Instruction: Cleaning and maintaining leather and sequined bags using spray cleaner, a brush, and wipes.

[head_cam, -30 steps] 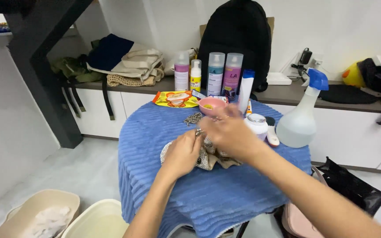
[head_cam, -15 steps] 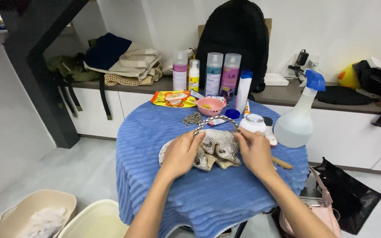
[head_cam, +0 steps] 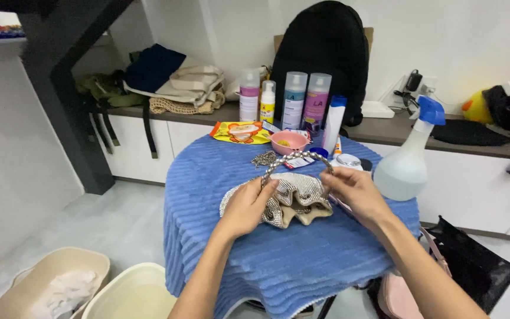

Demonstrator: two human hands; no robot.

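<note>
Blue ribbed cloth covered the round surface (head_cam: pixel 302 260), and on it, between both hands, lay a small silvery mesh purse (head_cam: pixel 287 198), crumpled, with beige lining showing. Its beaded handle (head_cam: pixel 296 156) arched upward. Left hand (head_cam: pixel 246 207) pinched one handle end; right hand (head_cam: pixel 355 189) gripped the other.

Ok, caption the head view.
Both hands hold a small silver sequinned handbag by its beaded handle on a blue ribbed tablecloth.
</note>
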